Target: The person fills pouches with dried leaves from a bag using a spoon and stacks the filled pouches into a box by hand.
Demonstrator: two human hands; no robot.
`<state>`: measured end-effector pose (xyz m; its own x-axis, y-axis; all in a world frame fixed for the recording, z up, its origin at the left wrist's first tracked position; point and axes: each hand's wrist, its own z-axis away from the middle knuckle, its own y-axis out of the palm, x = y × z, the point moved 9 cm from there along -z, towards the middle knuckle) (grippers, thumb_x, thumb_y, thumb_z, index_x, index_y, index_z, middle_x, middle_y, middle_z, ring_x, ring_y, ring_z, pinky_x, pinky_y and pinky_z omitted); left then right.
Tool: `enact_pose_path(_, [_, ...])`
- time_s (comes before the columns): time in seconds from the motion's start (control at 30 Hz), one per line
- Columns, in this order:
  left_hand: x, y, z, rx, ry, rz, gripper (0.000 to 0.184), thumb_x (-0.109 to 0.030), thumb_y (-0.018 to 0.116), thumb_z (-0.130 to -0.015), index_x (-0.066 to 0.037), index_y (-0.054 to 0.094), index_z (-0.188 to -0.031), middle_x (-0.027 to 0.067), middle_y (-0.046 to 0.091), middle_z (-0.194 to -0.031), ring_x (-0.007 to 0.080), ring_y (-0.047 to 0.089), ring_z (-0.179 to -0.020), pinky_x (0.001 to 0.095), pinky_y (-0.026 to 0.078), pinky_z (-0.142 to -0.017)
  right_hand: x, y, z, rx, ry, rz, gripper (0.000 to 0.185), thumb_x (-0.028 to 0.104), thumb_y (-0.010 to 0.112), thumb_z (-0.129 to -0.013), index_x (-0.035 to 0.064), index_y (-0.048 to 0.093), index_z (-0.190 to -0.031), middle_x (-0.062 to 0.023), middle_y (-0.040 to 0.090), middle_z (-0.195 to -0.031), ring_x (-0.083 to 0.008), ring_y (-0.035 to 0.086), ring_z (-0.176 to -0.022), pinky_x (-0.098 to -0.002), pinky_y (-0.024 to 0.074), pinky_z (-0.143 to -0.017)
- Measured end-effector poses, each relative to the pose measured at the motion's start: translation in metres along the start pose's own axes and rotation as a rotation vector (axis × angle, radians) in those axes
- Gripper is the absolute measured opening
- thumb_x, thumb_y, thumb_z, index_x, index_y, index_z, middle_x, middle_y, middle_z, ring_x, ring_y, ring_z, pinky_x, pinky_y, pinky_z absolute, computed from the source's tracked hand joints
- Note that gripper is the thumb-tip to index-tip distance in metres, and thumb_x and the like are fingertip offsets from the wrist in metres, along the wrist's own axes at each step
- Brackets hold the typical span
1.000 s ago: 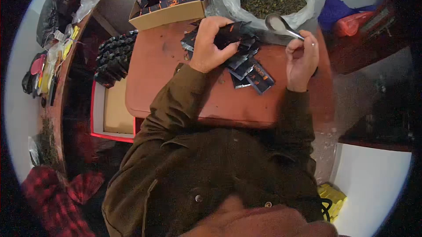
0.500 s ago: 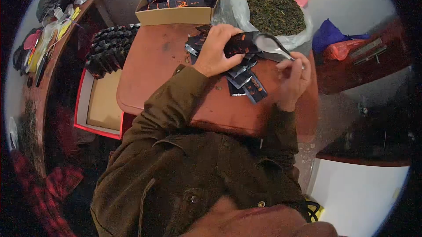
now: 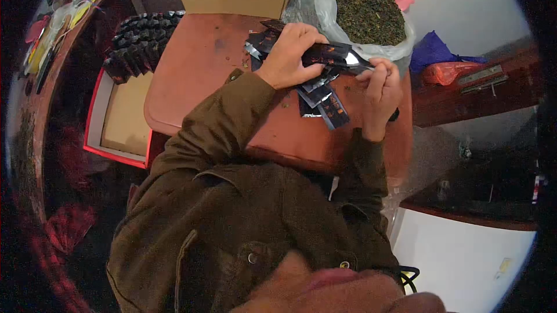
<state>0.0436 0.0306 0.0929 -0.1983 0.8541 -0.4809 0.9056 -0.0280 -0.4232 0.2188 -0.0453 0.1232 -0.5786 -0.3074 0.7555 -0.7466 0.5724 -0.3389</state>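
Note:
A black foil pouch with orange print (image 3: 328, 53) is held sideways above the table between both hands. My left hand (image 3: 292, 57) is wrapped round its body, thumb below and fingers above. The fingertips of my right hand (image 3: 382, 83) pinch the pouch's shiny right end, which looks narrowed. Something small and dark shows at the lower edge of my right hand; I cannot make out what it is. Under and beside my left hand lie several flat black packets (image 3: 325, 104).
A bag of loose dried leaves (image 3: 368, 11) stands behind the hands on the reddish-brown table (image 3: 214, 104). A cardboard box (image 3: 232, 4) of black packets is at the back. Left, a red-edged box (image 3: 125, 121) holds rows of packets. Purple and red bags (image 3: 432, 51) lie right.
The right end of the pouch was gaping with its silvery inside showing; now it is narrowed between my right fingers. My right hand has shifted slightly left. The view has tilted slightly.

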Motion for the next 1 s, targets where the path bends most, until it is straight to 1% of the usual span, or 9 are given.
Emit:
enact_pose_path(0.23, [0.0, -0.002, -0.001, -0.025, -0.017, 0.018, 0.046, -0.012, 0.072, -0.064, -0.007, 0.058, -0.106, 0.0123, 0.054, -0.104, 0.0318, 0.049, -0.103, 0.0388, 0.039, -0.093, 0.004, 0.008, 0.0, -0.001, -0.013, -0.086, 0.024, 0.019, 0.043, -0.099, 0.001, 0.058, -0.1, -0.0027, 0.062, -0.067, -0.0045, 0.053, -0.057, -0.019, 0.0413, -0.052])
enact_pose_path(0.33, [0.005, -0.003, -0.001, -0.034, -0.028, 0.001, 0.046, -0.013, 0.073, -0.064, -0.008, 0.058, -0.107, 0.0122, 0.055, -0.104, 0.0318, 0.05, -0.103, 0.0385, 0.038, -0.093, -0.001, 0.002, -0.003, 0.002, 0.042, -0.128, 0.024, 0.017, 0.045, -0.098, -0.0011, 0.06, -0.1, -0.0058, 0.065, -0.068, -0.0071, 0.059, -0.064, -0.0219, 0.0456, -0.058])
enact_pose_path(0.53, [0.007, -0.01, -0.001, -0.091, -0.029, -0.013, 0.046, -0.016, 0.071, -0.064, -0.007, 0.057, -0.107, 0.0123, 0.054, -0.102, 0.0337, 0.049, -0.1, 0.0403, 0.04, -0.09, -0.004, -0.012, -0.02, 0.003, 0.11, -0.269, 0.022, 0.017, 0.045, -0.098, 0.0004, 0.06, -0.099, -0.0036, 0.062, -0.065, -0.007, 0.054, -0.056, -0.0206, 0.0421, -0.052])
enact_pose_path(0.63, [0.009, -0.014, -0.002, -0.125, -0.025, -0.015, 0.046, -0.017, 0.071, -0.064, -0.007, 0.057, -0.107, 0.0126, 0.053, -0.102, 0.0346, 0.049, -0.1, 0.0413, 0.041, -0.089, -0.008, -0.031, -0.039, -0.026, 0.167, -0.243, 0.022, 0.017, 0.045, -0.098, 0.0007, 0.06, -0.099, -0.0036, 0.062, -0.065, -0.0077, 0.053, -0.055, -0.0208, 0.0417, -0.049])
enact_pose_path(0.67, [0.009, -0.015, -0.002, -0.134, -0.025, -0.009, 0.047, -0.017, 0.07, -0.064, -0.006, 0.057, -0.107, 0.0126, 0.053, -0.102, 0.0346, 0.049, -0.1, 0.0413, 0.041, -0.089, -0.007, -0.035, -0.049, -0.005, 0.11, -0.248, 0.023, 0.017, 0.045, -0.097, 0.0003, 0.06, -0.099, -0.004, 0.063, -0.066, -0.0073, 0.053, -0.053, -0.0208, 0.0408, -0.048])
enact_pose_path(0.77, [0.01, -0.014, -0.001, -0.11, -0.071, -0.008, 0.049, -0.015, 0.073, -0.065, -0.006, 0.057, -0.111, 0.0135, 0.055, -0.106, 0.0327, 0.051, -0.103, 0.0396, 0.04, -0.092, -0.01, -0.039, -0.077, -0.034, 0.043, 0.051, 0.022, 0.018, 0.048, -0.096, 0.0003, 0.06, -0.1, -0.0039, 0.062, -0.065, -0.0081, 0.055, -0.054, -0.0228, 0.0434, -0.049])
enact_pose_path(0.8, [0.011, -0.013, -0.002, -0.096, -0.076, 0.003, 0.049, -0.014, 0.073, -0.066, -0.005, 0.057, -0.111, 0.0138, 0.055, -0.106, 0.0322, 0.051, -0.104, 0.0394, 0.04, -0.093, -0.026, -0.037, -0.091, -0.019, 0.032, 0.128, 0.02, 0.015, 0.049, -0.093, 0.0008, 0.061, -0.101, -0.0062, 0.063, -0.067, -0.0127, 0.06, -0.058, -0.0276, 0.0475, -0.052])
enact_pose_path(0.9, [0.01, -0.016, -0.002, -0.123, -0.074, 0.036, 0.048, -0.012, 0.073, -0.066, -0.005, 0.057, -0.111, 0.0139, 0.055, -0.105, 0.0319, 0.052, -0.103, 0.0387, 0.04, -0.093, -0.043, -0.005, -0.111, -0.007, -0.612, 0.977, 0.022, 0.016, 0.048, -0.09, 0.0019, 0.061, -0.101, -0.0096, 0.066, -0.07, -0.0191, 0.064, -0.06, -0.032, 0.0507, -0.057])
enact_pose_path(1.0, [0.015, -0.018, -0.001, -0.163, -0.095, 0.042, 0.048, -0.011, 0.074, -0.065, -0.005, 0.057, -0.11, 0.0139, 0.055, -0.104, 0.0311, 0.053, -0.102, 0.0375, 0.041, -0.092, -0.064, 0.019, -0.11, 0.083, -0.398, 0.724, 0.025, 0.016, 0.045, -0.088, 0.0005, 0.061, -0.1, -0.013, 0.068, -0.073, -0.0228, 0.064, -0.057, -0.0332, 0.0514, -0.059])
